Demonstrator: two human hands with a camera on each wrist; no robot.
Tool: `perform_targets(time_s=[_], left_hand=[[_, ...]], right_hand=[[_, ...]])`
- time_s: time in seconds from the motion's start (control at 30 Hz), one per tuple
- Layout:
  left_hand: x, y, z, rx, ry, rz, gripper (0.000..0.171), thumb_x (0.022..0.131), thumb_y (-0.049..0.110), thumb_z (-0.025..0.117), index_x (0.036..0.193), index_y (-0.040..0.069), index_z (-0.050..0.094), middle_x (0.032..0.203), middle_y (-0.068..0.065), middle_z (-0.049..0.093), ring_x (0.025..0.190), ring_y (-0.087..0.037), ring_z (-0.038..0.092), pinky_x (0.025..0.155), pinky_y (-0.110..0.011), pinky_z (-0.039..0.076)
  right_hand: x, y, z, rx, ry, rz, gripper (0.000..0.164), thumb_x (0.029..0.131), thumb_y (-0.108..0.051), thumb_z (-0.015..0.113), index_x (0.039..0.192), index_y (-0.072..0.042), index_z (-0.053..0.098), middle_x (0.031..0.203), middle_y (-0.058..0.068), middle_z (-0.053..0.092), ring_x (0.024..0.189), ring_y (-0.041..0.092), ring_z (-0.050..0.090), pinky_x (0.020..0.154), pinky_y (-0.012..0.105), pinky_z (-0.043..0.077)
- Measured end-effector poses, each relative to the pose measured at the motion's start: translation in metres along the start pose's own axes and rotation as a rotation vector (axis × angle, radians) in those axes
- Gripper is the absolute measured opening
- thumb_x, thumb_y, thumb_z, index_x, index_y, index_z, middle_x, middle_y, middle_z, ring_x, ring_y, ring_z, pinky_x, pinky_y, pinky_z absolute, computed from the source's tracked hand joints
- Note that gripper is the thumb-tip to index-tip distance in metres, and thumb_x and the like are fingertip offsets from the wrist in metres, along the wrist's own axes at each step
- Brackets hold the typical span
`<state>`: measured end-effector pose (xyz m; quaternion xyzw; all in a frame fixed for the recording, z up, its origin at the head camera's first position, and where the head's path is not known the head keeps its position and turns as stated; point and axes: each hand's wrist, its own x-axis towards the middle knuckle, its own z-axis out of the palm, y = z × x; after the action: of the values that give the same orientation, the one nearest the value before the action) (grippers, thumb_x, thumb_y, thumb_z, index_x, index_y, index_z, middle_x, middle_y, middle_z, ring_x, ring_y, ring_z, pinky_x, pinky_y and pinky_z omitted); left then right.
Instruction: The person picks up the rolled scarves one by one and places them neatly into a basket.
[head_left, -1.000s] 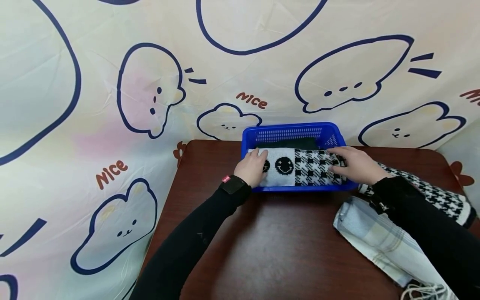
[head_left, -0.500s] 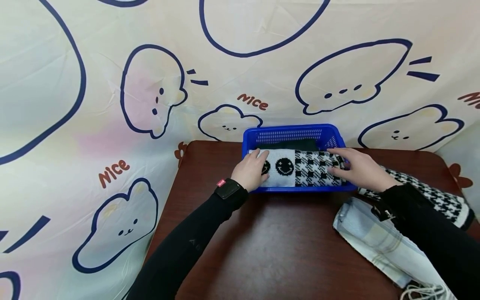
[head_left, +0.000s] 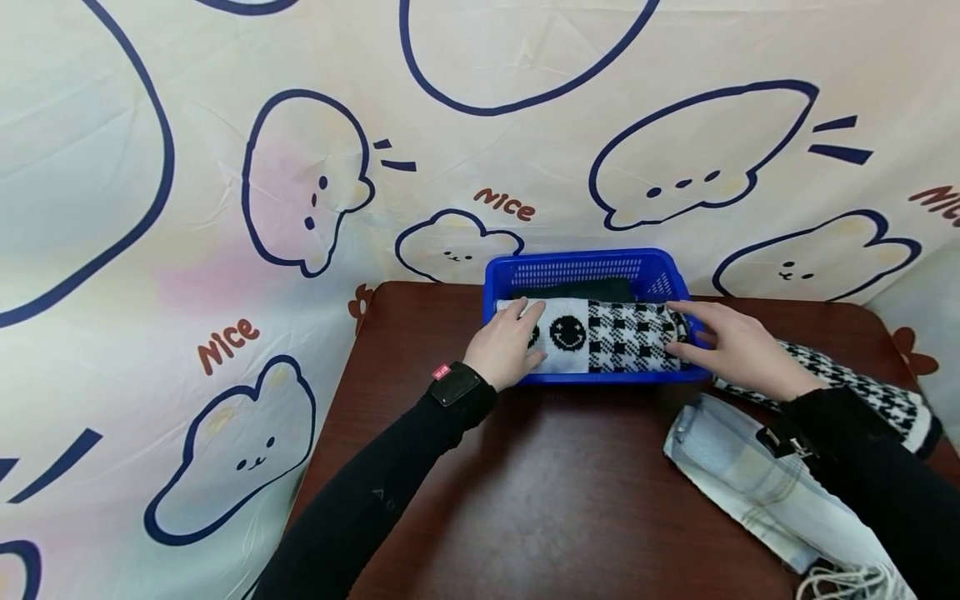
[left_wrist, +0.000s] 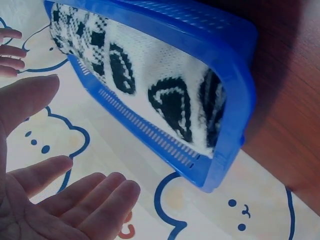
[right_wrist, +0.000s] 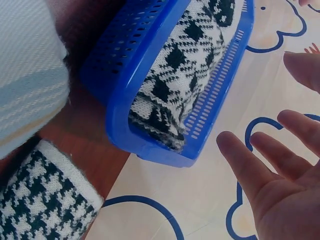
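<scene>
A folded black-and-white knitted scarf [head_left: 618, 333], part smiley faces and part houndstooth, lies in a blue plastic basket [head_left: 600, 377]. Over its left end is my left hand [head_left: 504, 346], fingers spread and holding nothing. In the left wrist view, that hand's extended fingers [left_wrist: 112, 200] show apart from the knit. My right hand [head_left: 738, 350] hovers by the basket's right end, thumb and fingers parted. The right wrist view shows its loosely extended fingers [right_wrist: 245, 165] clear of the scarf [right_wrist: 175, 70]. Behind the scarf, a dark green cloth [head_left: 596, 289] is partly covered.
Right of the basket, a houndstooth knit piece [head_left: 862, 375] lies under the right forearm. A pale folded cloth with fringe [head_left: 750, 479] is nearer the front right. The brown table [head_left: 570, 492] meets a cartoon-printed backdrop [head_left: 555, 167] behind the basket.
My right hand has drawn back to the right, away from the scarf's end. The left hand has shifted only slightly, and the scarf stays in place in the basket.
</scene>
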<state>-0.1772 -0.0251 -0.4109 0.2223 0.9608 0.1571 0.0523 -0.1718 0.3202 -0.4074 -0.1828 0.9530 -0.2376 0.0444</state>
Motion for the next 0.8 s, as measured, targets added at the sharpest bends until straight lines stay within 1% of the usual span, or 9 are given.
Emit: perform_targets(time_s=[0.17,0.3,0.37,0.47,0.57,0.7,0.8], left_hand=[[0.001,0.006,0.000,-0.004,0.012,0.007,0.075,0.103,0.034,0.076,0.166,0.013,0.040,0.168,-0.017,0.041,0.149,-0.032,0.049,0.117,-0.043,0.049],[0.001,0.012,0.002,-0.012,0.025,0.011,0.075,0.102,0.035,0.076,0.166,0.015,0.041,0.168,-0.015,0.042,0.149,-0.030,0.050,0.117,-0.041,0.048],[0.001,0.015,0.003,-0.028,0.028,0.015,0.075,0.102,0.034,0.076,0.166,0.015,0.042,0.169,-0.015,0.041,0.149,-0.030,0.050,0.118,-0.042,0.048],[0.003,0.021,0.003,-0.024,0.027,0.029,0.075,0.103,0.036,0.076,0.166,0.015,0.041,0.169,-0.015,0.041,0.149,-0.030,0.050,0.119,-0.042,0.046],[0.004,0.027,0.004,-0.023,0.029,0.048,0.075,0.104,0.036,0.074,0.166,0.014,0.040,0.169,-0.016,0.040,0.150,-0.030,0.049,0.120,-0.042,0.046],[0.006,0.036,0.005,-0.023,0.030,0.065,0.074,0.104,0.036,0.073,0.167,0.015,0.039,0.170,-0.015,0.039,0.151,-0.030,0.048,0.119,-0.041,0.046],[0.008,0.043,0.006,-0.008,0.028,0.080,0.074,0.105,0.037,0.072,0.167,0.015,0.039,0.170,-0.015,0.039,0.150,-0.030,0.048,0.118,-0.039,0.047]], right_hand=[[-0.009,0.002,-0.002,0.035,0.008,0.021,0.070,0.103,-0.031,0.075,0.159,0.000,0.046,0.153,0.037,0.047,0.117,0.055,0.068,0.091,0.062,0.060],[-0.016,0.004,-0.003,0.028,0.032,0.021,0.069,0.103,-0.032,0.076,0.157,0.001,0.048,0.152,0.036,0.049,0.117,0.054,0.068,0.092,0.062,0.058],[-0.019,0.005,-0.004,0.025,0.044,0.019,0.069,0.103,-0.031,0.076,0.157,0.001,0.048,0.151,0.036,0.050,0.116,0.055,0.068,0.092,0.064,0.058],[-0.025,0.007,-0.005,0.032,0.055,0.027,0.069,0.103,-0.030,0.076,0.158,0.001,0.047,0.151,0.035,0.051,0.115,0.056,0.068,0.093,0.068,0.057],[-0.030,0.010,-0.006,0.015,0.074,0.033,0.069,0.102,-0.029,0.077,0.157,0.001,0.048,0.149,0.035,0.053,0.111,0.054,0.068,0.090,0.071,0.056],[-0.036,0.013,-0.009,-0.007,0.086,0.049,0.069,0.102,-0.030,0.077,0.157,0.001,0.048,0.150,0.036,0.052,0.114,0.055,0.065,0.089,0.072,0.055],[-0.041,0.016,-0.011,0.002,0.088,0.066,0.070,0.103,-0.031,0.076,0.158,0.001,0.047,0.152,0.037,0.049,0.117,0.059,0.063,0.091,0.073,0.054]])
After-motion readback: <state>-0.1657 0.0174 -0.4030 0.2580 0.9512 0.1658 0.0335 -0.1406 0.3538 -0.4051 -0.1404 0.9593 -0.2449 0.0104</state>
